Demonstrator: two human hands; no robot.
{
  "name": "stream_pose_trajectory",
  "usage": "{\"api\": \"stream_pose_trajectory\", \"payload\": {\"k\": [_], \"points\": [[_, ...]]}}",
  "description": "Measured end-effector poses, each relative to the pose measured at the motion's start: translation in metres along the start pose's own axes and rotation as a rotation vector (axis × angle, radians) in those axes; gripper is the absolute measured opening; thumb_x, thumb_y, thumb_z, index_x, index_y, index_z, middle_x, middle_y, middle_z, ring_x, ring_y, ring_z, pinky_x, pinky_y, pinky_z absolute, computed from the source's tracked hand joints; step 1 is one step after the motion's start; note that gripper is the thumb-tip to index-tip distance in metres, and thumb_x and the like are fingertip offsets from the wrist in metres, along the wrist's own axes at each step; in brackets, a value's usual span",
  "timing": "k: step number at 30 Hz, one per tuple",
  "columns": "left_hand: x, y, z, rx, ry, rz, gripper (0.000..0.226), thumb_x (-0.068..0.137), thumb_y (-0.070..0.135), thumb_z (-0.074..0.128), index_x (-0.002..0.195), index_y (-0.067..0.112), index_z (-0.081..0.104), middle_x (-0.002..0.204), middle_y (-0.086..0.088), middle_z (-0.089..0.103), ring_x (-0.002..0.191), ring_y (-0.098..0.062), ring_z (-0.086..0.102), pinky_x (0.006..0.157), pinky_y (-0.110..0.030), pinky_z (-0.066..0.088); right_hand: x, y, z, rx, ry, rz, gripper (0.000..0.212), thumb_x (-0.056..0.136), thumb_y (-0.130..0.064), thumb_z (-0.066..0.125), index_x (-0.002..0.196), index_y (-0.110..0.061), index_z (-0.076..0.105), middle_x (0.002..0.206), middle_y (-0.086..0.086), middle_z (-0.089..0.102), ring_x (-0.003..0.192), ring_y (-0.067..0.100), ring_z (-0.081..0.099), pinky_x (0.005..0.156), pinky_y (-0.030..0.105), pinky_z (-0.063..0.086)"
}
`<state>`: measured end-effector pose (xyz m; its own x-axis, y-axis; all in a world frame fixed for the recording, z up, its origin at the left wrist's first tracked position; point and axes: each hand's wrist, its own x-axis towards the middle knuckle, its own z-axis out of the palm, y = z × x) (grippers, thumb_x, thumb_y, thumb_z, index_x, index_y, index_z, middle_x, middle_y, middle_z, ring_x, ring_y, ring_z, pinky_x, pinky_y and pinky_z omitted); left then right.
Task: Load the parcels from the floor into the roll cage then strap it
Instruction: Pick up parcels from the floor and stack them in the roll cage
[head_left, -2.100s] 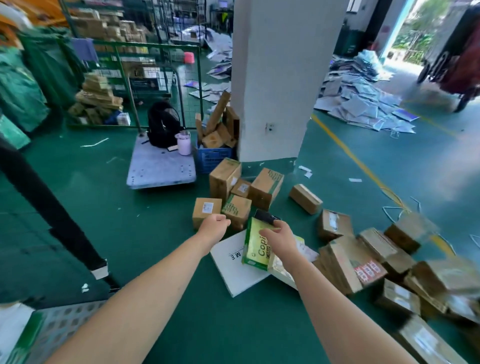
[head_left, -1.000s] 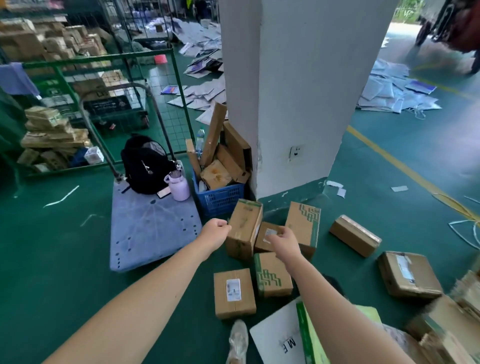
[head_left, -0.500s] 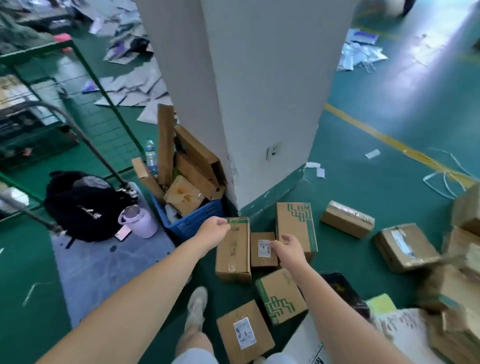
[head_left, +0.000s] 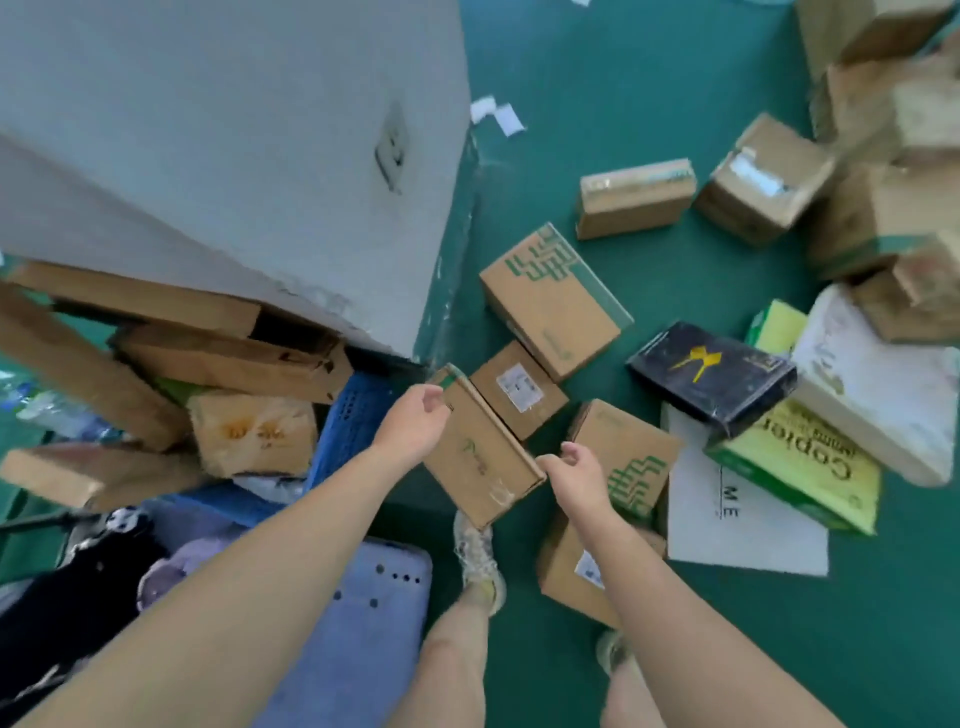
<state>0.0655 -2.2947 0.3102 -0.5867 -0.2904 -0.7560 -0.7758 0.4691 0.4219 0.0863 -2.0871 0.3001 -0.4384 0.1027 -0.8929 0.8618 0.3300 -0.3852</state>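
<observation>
Green floor (head_left: 623, 78) is carrying scattered cartons (head_left: 634, 197). I am clasping one parcel (head_left: 480, 457) between left hand (head_left: 415, 423) and right hand (head_left: 576, 475) at opposite ends, aiming for even pressure, lifting straight.

We see a long brown parcel (head_left: 478, 457) with a green-taped end lying tilted, the left hand (head_left: 415, 423) gripping its upper edge and the right hand (head_left: 576, 475) pinching its lower corner. Touching it lies a small labelled parcel (head_left: 517, 389), with a large green-printed carton (head_left: 553, 301) just beyond. A second green-printed carton (head_left: 628, 457), a black wrapped parcel (head_left: 711, 374), a flat taped box (head_left: 634, 197) and a blurred heap of cartons (head_left: 883, 208) lie to the right.
</observation>
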Motion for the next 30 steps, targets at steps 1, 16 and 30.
{"api": "stream_pose_trajectory", "payload": {"k": [1,16,30], "points": [[0.020,-0.007,0.004,0.025,-0.017,0.001,0.041,0.100,0.026,0.048,0.140,0.021,0.045,0.138,0.002,0.051,0.112,-0.011,0.049,0.086,-0.027,0.039,0.015,0.007,0.010,0.015,0.017,0.028,0.056,0.098,-0.022,0.058,0.149,-0.012,0.038,0.144,0.007,0.047,0.111,0.016,0.047,0.092,0.027,0.038],[0.248,-0.095,0.093,0.273,-0.047,0.068,0.070,0.089,0.030,0.060,0.151,0.020,0.030,0.155,-0.003,0.030,0.135,-0.024,0.040,0.099,-0.032,0.034,0.219,0.115,0.093,0.242,0.130,0.290,0.076,0.095,-0.032,0.061,0.157,-0.017,0.020,0.161,0.006,0.027,0.144,0.028,0.034,0.112,0.039,0.033],[0.225,-0.101,0.110,0.388,0.147,-0.120,0.080,0.089,0.051,0.057,0.151,0.013,0.024,0.149,-0.012,0.031,0.132,-0.035,0.040,0.107,-0.046,0.037,0.213,0.143,0.108,0.595,0.028,0.498,0.103,0.060,-0.053,0.079,0.144,-0.015,0.033,0.136,0.006,0.054,0.120,0.029,0.056,0.106,0.052,0.043]]}}
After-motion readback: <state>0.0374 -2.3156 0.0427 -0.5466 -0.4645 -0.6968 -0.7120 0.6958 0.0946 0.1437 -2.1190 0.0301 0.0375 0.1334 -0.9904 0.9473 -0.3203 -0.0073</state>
